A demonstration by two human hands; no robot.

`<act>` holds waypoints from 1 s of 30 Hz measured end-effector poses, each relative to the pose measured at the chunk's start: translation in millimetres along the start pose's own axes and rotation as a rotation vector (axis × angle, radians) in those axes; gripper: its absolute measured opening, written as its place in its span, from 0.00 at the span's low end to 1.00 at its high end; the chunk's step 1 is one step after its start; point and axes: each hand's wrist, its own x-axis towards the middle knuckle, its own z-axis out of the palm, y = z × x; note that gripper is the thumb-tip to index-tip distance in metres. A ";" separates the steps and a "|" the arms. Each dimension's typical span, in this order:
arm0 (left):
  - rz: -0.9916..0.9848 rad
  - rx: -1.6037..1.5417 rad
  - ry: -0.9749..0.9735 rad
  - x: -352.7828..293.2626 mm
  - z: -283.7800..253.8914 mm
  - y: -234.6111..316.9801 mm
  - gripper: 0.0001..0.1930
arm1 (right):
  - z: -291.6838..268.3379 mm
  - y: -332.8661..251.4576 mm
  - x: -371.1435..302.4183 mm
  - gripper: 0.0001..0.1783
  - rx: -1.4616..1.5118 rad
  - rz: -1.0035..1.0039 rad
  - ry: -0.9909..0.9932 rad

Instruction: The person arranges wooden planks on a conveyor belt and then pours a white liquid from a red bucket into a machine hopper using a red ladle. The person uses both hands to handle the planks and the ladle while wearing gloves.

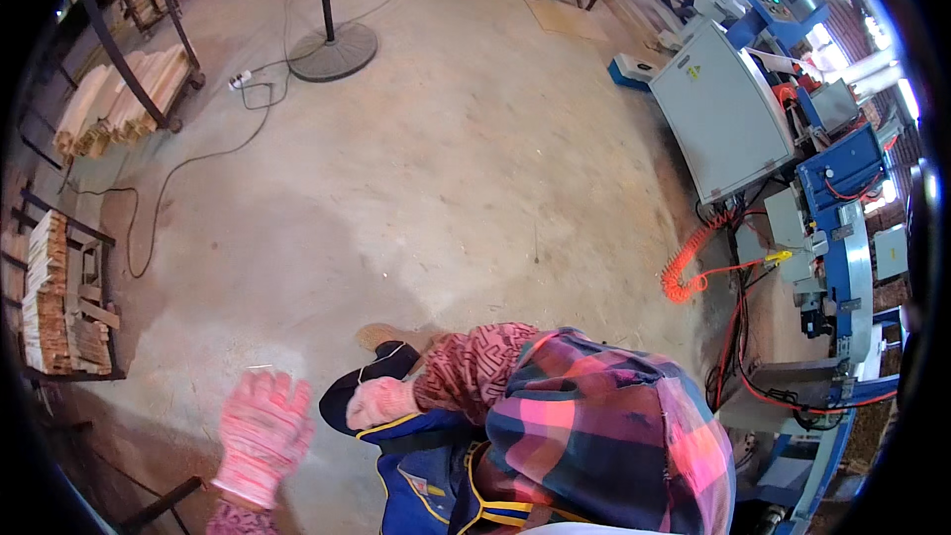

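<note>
My left hand (263, 433), in a pink and white knitted glove, is held out low on the left over the concrete floor. Its fingers are stretched and a little apart, and nothing is in it. My right hand (383, 403), in a matching glove, is drawn in before my body, just above the blue apron (426, 471) with yellow edging. Its fingers look curled; whatever may be inside them is hidden. A patterned pink sleeve (475, 367) covers the right forearm. Below that hand show a dark trouser leg and a brown shoe (374, 336).
Racks on the left carry stacked wood strips (129, 99) and shorter wood pieces (48, 297). A round black stand base (334, 52) and a power cable (163, 188) lie ahead. Along the right stand a grey cabinet (723, 114), a blue machine (842, 258) and an orange coiled hose (679, 272).
</note>
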 end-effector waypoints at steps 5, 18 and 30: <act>-0.306 -0.076 -0.377 21.9 -17.6 -66.9 0.26 | -51.1 16.8 1.5 0.13 -0.272 0.014 0.112; -0.227 -0.986 -0.502 243.5 -151.5 8.0 0.34 | -246.3 -11.1 -93.4 0.18 -0.360 0.564 0.190; 0.009 -0.705 -0.616 449.4 -166.4 -154.5 0.29 | -474.0 41.9 -223.9 0.16 -0.284 0.697 0.553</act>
